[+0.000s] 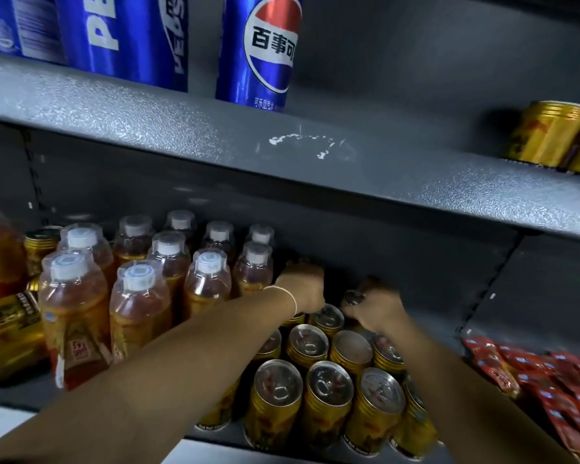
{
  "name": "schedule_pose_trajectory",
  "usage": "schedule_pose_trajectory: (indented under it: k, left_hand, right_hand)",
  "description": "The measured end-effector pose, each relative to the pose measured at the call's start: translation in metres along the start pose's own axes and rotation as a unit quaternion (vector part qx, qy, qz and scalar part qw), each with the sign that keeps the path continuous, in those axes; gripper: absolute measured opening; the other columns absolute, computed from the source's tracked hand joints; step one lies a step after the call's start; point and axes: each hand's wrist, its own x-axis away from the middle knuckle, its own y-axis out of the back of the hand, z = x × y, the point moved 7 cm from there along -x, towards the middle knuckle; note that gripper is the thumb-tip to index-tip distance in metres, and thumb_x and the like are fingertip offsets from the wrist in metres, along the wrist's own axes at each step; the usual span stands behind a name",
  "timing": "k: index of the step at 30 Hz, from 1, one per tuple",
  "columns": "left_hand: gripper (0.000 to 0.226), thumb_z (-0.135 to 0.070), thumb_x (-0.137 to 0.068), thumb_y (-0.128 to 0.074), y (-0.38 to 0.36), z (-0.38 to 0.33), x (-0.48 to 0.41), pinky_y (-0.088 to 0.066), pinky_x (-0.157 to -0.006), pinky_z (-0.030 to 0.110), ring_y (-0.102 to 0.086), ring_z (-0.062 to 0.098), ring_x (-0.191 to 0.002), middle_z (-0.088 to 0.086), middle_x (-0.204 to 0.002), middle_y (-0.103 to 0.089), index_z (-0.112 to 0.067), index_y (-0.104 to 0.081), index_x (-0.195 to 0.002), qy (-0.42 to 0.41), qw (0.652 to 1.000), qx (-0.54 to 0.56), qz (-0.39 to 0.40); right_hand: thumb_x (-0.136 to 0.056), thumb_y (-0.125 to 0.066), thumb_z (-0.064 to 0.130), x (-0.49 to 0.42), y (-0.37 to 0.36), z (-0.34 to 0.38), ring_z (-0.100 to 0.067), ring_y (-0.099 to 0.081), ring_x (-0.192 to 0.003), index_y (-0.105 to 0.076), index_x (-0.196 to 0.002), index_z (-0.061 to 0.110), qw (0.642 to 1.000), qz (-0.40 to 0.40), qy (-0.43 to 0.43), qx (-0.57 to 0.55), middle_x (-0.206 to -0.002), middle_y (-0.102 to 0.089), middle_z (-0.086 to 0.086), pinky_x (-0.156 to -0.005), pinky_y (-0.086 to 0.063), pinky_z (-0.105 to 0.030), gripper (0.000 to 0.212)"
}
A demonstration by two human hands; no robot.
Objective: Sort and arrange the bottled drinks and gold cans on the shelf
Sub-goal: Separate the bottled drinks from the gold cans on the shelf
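Observation:
Several amber bottled drinks (138,306) with clear caps stand in rows on the left of the lower shelf (14,396). To their right, several gold cans (329,396) stand upright in a block. Both my arms reach deep over the cans. My left hand (303,289) curls round a gold can at the back of the block, beside the rearmost bottles. My right hand (377,311) grips another gold can (354,298) in the back row. What lies behind both hands is in shadow.
Gold cans (10,339) lie on their sides at the far left. Red snack packets (549,380) are heaped at the right of the lower shelf. On the upper shelf (215,135) stand blue Pepsi cans (258,51) and two gold cans (546,137).

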Motion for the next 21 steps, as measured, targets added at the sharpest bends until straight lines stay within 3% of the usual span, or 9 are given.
schedule_pose_trajectory:
  k: [3, 6, 9, 13, 15, 17, 19, 21]
  left_hand:
    - [0.026, -0.021, -0.086, -0.060, -0.008, 0.004, -0.002, -0.043, -0.073, 0.029, -0.058, 0.027, -0.098, 0.013, -0.113, -0.059, -0.011, -0.060, -0.110, 0.012, 0.999, 0.024, 0.033]
    - [0.008, -0.023, -0.090, -0.055, -0.015, 0.008, -0.001, -0.038, -0.060, 0.025, -0.052, 0.015, -0.071, 0.006, -0.090, -0.060, -0.015, -0.058, -0.087, 0.023, 0.997, 0.031, 0.072]
    - [0.016, -0.020, -0.091, -0.051, -0.015, 0.005, 0.001, -0.039, -0.060, 0.029, -0.051, 0.017, -0.067, 0.004, -0.076, -0.055, -0.016, -0.054, -0.076, 0.020, 0.997, -0.003, 0.076]
    - [0.028, -0.021, -0.091, -0.049, -0.011, -0.007, 0.010, -0.038, -0.053, 0.028, -0.052, 0.018, -0.063, 0.001, -0.065, -0.051, -0.017, -0.050, -0.064, -0.001, 0.997, -0.032, 0.070]
    - [0.024, -0.021, -0.091, -0.050, -0.009, -0.008, 0.017, -0.037, -0.050, 0.026, -0.054, 0.016, -0.063, 0.002, -0.070, -0.057, -0.016, -0.055, -0.068, -0.002, 0.996, -0.035, 0.081]
    - [0.019, -0.020, -0.092, -0.049, -0.006, -0.007, 0.025, -0.042, -0.056, 0.028, -0.060, 0.020, -0.074, 0.006, -0.086, -0.065, -0.010, -0.065, -0.087, -0.007, 0.995, -0.034, 0.097]
    - [0.025, -0.019, -0.092, -0.048, 0.001, -0.006, 0.035, -0.046, -0.063, 0.030, -0.062, 0.023, -0.085, 0.009, -0.100, -0.067, -0.007, -0.066, -0.104, -0.014, 0.993, -0.034, 0.116]
    - [0.027, -0.017, -0.091, -0.047, 0.010, -0.006, 0.047, -0.048, -0.064, 0.031, -0.062, 0.025, -0.086, 0.010, -0.104, -0.066, -0.007, -0.065, -0.108, -0.031, 0.991, -0.041, 0.127]
  right_hand:
    - [-0.086, -0.066, 0.056, -0.002, 0.000, 0.003, -0.010, -0.047, -0.079, -0.053, -0.095, 0.021, 1.000, -0.001, 0.018, 0.007, -0.083, -0.051, 0.007, -0.068, -0.036, -0.022, 0.038]
    - [-0.097, -0.045, 0.057, -0.004, 0.000, 0.002, -0.016, -0.052, -0.086, -0.059, -0.111, 0.019, 0.999, 0.021, 0.029, 0.002, -0.110, -0.064, -0.007, -0.076, -0.036, -0.026, 0.043]
    - [-0.104, -0.039, 0.036, -0.002, 0.003, 0.001, -0.026, -0.055, -0.106, -0.056, -0.126, 0.011, 0.999, 0.023, 0.039, 0.020, -0.127, -0.059, -0.014, -0.081, -0.034, -0.028, 0.038]
    - [-0.094, -0.049, 0.020, 0.005, 0.003, 0.007, -0.024, -0.057, -0.097, -0.062, -0.115, 0.013, 0.997, 0.012, 0.046, 0.058, -0.118, -0.063, -0.011, -0.080, -0.044, -0.029, 0.026]
    - [-0.090, -0.051, 0.018, 0.010, 0.003, 0.012, -0.026, -0.059, -0.100, -0.063, -0.115, 0.014, 0.997, 0.003, 0.040, 0.067, -0.116, -0.064, -0.010, -0.084, -0.050, -0.032, 0.027]
    - [-0.089, -0.051, 0.018, 0.017, 0.002, 0.016, -0.029, -0.057, -0.107, -0.062, -0.118, 0.016, 0.997, 0.005, 0.027, 0.066, -0.119, -0.062, -0.010, -0.090, -0.052, -0.037, 0.031]
    - [-0.090, -0.050, 0.018, 0.022, 0.000, 0.019, -0.032, -0.048, -0.120, -0.058, -0.129, 0.019, 0.997, 0.020, 0.017, 0.069, -0.131, -0.057, -0.011, -0.097, -0.048, -0.042, 0.040]
    - [-0.091, -0.048, 0.019, 0.026, -0.001, 0.021, -0.034, -0.038, -0.129, -0.050, -0.140, 0.021, 0.996, 0.037, 0.009, 0.086, -0.141, -0.049, -0.010, -0.101, -0.044, -0.042, 0.049]
